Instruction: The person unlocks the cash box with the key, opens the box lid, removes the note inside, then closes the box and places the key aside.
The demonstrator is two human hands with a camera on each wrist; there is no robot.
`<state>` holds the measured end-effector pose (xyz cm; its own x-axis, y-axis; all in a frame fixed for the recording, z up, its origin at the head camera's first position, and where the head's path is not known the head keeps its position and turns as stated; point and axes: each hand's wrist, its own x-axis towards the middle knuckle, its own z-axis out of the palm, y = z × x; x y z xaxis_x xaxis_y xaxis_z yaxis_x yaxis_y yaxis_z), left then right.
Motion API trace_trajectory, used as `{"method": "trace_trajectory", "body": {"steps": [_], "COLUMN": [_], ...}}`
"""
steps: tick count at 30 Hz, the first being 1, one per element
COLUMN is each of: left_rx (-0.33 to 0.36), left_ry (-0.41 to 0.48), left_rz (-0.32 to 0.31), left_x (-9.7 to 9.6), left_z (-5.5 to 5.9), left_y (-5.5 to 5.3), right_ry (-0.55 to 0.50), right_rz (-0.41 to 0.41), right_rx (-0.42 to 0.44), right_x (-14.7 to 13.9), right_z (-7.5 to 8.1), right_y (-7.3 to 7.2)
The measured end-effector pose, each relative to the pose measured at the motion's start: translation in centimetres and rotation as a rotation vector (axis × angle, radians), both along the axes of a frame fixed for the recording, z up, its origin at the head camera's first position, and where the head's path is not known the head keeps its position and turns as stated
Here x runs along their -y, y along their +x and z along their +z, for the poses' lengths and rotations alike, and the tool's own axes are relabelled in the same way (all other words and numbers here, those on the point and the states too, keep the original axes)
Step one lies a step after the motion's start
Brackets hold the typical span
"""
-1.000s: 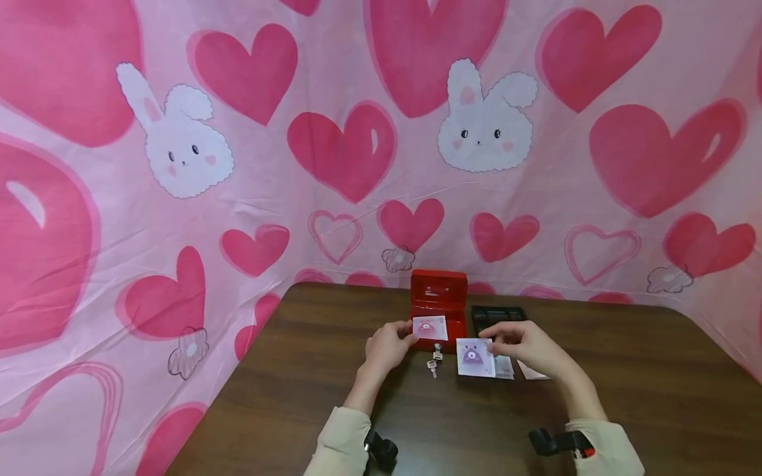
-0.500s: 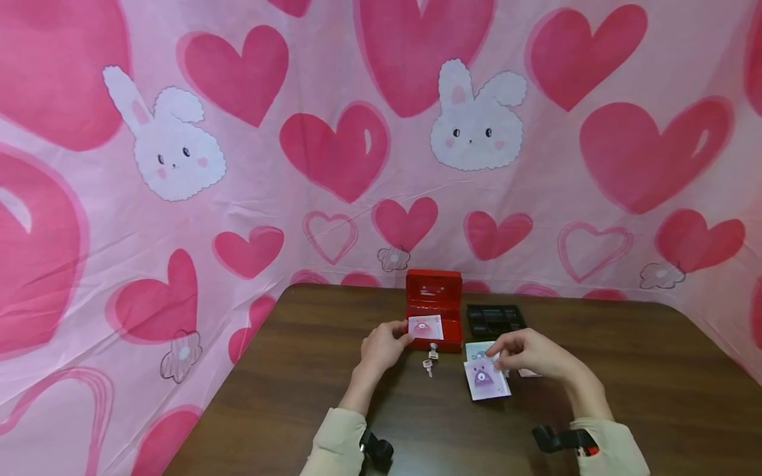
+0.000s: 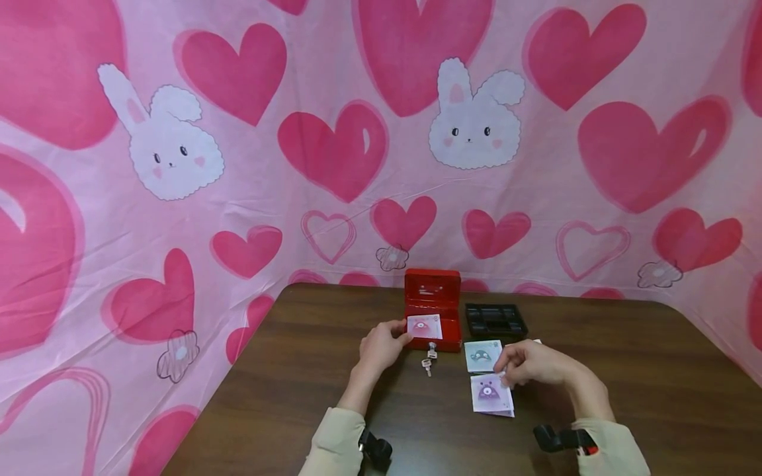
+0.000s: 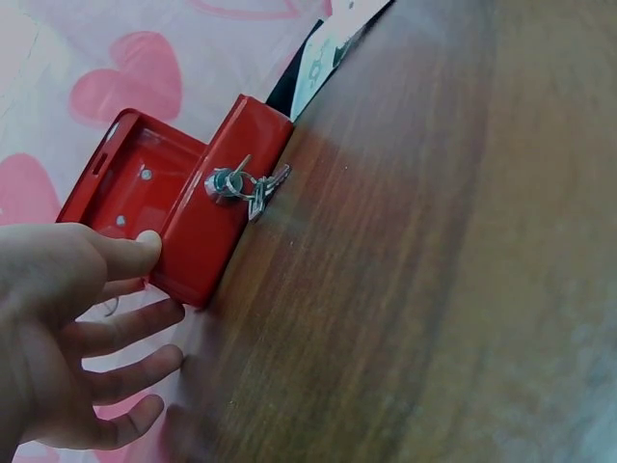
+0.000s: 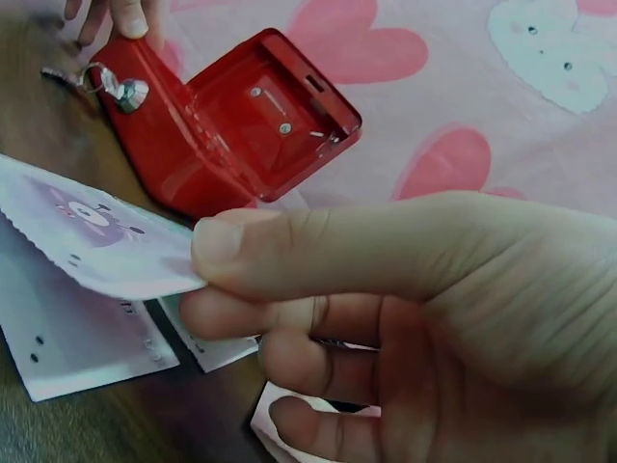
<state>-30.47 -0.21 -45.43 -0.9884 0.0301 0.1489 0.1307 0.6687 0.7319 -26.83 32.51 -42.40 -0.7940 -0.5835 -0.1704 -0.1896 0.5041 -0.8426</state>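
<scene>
My left hand point(image 3: 383, 345) holds the left side of an open red cash box point(image 3: 432, 289), thumb over its front corner. A pink play banknote point(image 3: 424, 326) lies over the box opening. Keys on a ring point(image 4: 260, 188) hang from the lock on the box front. My right hand point(image 3: 538, 362) pinches the edge of a purple play banknote point(image 5: 106, 231) between thumb and index finger. Another sheet point(image 5: 82, 318) shows beneath that note in the right wrist view. A pale teal play banknote point(image 3: 479, 356) lies just beyond it, partly covered by my fingers.
A black compartment tray point(image 3: 496, 322) sits right of the box on the brown wooden table point(image 3: 333, 311). A pale pink paper point(image 5: 289, 415) lies under my right hand. Behind the table hangs a pink heart-patterned cloth point(image 3: 357, 66).
My right hand has drawn the purple banknote toward me and slightly right, uncovering the teal banknote. The left hand stays at the box. The head view has shifted slightly.
</scene>
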Motion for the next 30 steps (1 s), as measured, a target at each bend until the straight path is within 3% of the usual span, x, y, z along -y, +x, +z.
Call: {"method": "trace_trajectory", "body": {"steps": [9, 15, 19, 24, 30], "left_rx": [0.003, 0.006, 0.007, 0.010, -0.012], "left_ry": [0.005, 0.006, 0.001, 0.005, -0.012], "left_rz": [0.009, 0.016, 0.016, 0.014, 0.008], "left_x": [-0.3, -0.5, -0.5, -0.4, -0.5], "left_z": [0.1, 0.1, 0.0, 0.0, -0.1], "left_y": [-0.2, -0.3, -0.3, -0.3, -0.4], "right_ry": [0.114, 0.126, 0.102, 0.075, 0.137], "right_rz": [-0.084, -0.109, -0.100, -0.148, -0.185], "right_rx": [-0.021, -0.024, -0.083, -0.141, -0.243], "right_x": [-0.6, -0.9, -0.8, -0.4, 0.0], "right_z": [-0.3, 0.0, 0.2, 0.5, 0.6], "right_y": [-0.5, -0.9, -0.9, -0.9, -1.1]}}
